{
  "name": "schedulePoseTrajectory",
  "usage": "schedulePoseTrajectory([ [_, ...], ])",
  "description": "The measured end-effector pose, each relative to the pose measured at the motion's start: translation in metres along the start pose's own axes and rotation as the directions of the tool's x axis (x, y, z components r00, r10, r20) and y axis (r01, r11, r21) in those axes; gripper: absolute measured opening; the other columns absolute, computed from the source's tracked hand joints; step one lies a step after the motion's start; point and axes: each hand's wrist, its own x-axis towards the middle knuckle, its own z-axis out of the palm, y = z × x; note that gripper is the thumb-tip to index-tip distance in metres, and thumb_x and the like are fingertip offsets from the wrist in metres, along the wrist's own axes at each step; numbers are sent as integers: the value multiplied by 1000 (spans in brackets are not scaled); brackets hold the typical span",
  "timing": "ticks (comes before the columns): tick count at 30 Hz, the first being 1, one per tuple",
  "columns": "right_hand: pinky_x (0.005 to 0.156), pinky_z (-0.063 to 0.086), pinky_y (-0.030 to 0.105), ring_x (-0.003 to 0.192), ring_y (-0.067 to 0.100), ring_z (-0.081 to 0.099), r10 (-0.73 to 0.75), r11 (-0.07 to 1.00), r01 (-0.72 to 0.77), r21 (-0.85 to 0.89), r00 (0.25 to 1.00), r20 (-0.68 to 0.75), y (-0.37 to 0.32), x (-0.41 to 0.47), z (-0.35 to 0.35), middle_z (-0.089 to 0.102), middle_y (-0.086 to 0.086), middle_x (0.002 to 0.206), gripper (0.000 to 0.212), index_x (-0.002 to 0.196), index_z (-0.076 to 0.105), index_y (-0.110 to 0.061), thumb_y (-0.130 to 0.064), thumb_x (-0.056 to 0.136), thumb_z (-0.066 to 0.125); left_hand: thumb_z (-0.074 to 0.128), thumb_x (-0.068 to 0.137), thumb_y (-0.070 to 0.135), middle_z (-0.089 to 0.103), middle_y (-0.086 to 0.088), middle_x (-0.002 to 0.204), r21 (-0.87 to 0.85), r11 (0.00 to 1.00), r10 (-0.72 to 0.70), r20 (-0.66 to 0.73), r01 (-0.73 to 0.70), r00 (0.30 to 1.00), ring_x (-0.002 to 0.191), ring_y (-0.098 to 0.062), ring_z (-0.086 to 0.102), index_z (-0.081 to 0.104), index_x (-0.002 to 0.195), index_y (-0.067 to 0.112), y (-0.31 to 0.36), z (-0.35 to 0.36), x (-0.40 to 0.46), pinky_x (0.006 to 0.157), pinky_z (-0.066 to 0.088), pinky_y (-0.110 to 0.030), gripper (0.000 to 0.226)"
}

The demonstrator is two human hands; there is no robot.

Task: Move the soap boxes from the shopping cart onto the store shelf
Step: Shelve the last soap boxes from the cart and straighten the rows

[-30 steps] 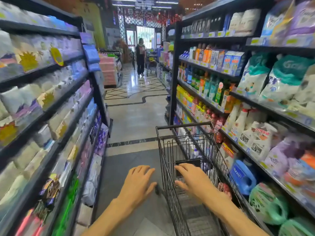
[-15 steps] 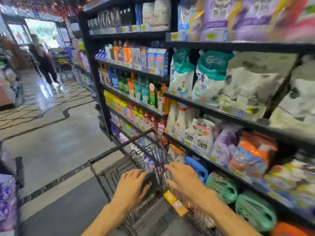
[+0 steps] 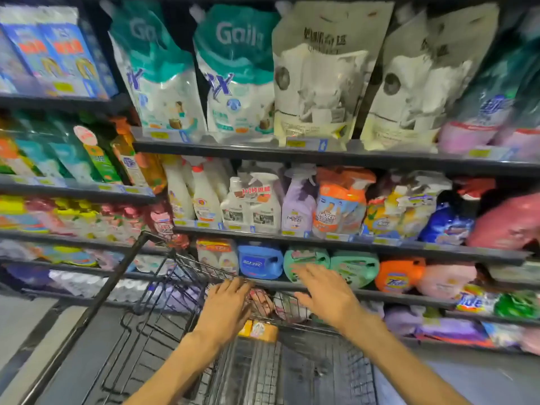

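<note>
A black wire shopping cart [image 3: 152,323] stands against the store shelf [image 3: 321,154]. An orange and yellow soap box [image 3: 260,330] lies in the cart's far end, just below my left hand [image 3: 226,308]. That hand is palm down inside the cart, fingers slightly spread, holding nothing. My right hand [image 3: 324,290] hovers open over the cart's far right rim, fingers apart, near the lower shelf. Other pinkish packets in the cart beside the box are blurred.
The shelf unit fills the view: large refill pouches [image 3: 239,74] on top, spray bottles [image 3: 251,206] in the middle row, detergent jugs [image 3: 260,261] on the lower row just beyond the cart. Grey floor [image 3: 20,323] shows at the left.
My view has swung right from the aisle to face the shelf. Both hands have left the cart handle and reached forward into the basket; the soap box has come into view.
</note>
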Motion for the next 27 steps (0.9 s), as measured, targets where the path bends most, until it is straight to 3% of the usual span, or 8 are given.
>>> schedulePoseTrajectory([
  [6,85,54,45,112,31,60,163,984,-172,33,968,191,-14,-12,83,61,7,125,53,134,55,-16,-44,89,61,53,93,36,52,-4,135,16,998,58,259,-65,964,122,-27,49,43,142,20,-54,78,10,99,39,-41,52],
  [12,71,57,30,91,21,68,263,936,-315,159,923,280,-16,-14,207,64,2,116,50,124,63,-20,-51,91,44,61,91,21,35,-8,151,36,999,-15,517,-4,856,138,-29,34,28,149,18,-84,186,20,111,28,-41,67],
  [14,82,54,26,103,16,64,322,877,-423,229,870,374,-20,-14,251,55,-2,130,46,132,56,-26,-48,92,54,65,88,17,36,-8,148,41,999,-35,586,13,810,136,-29,36,26,149,19,-95,229,29,109,28,-41,73],
  [16,88,49,27,112,14,58,364,839,-492,235,827,429,-23,-15,295,48,-8,134,54,137,47,-30,-41,88,66,67,83,14,37,-8,147,39,999,-44,592,26,805,135,-29,37,26,149,19,-104,278,42,109,28,-41,77],
  [19,77,53,29,96,15,67,319,862,-456,222,828,461,-21,-10,349,61,-4,124,53,130,53,-33,-40,82,74,61,85,13,36,-11,151,84,996,-43,591,-9,806,138,-32,34,24,150,12,-118,344,66,113,22,-43,75],
  [22,101,44,30,123,18,54,258,903,-384,194,845,469,-18,-4,389,49,-5,139,51,143,44,-29,-37,94,56,53,92,15,28,-15,157,128,992,-67,574,-9,816,142,-33,29,21,152,8,-131,396,89,116,20,-44,69],
  [23,101,44,28,125,18,52,251,908,-374,189,847,469,-17,-2,397,50,-5,136,49,142,46,-28,-36,94,54,47,95,15,28,-15,157,129,992,-80,565,8,821,142,-33,30,23,152,9,-134,411,94,115,21,-43,62],
  [27,62,58,27,85,17,71,232,935,-320,156,880,414,-16,-6,431,70,-3,99,46,107,70,-22,-33,66,87,27,92,18,54,-11,137,134,991,-77,460,16,885,123,-31,52,47,141,11,-141,456,104,106,37,-45,53],
])
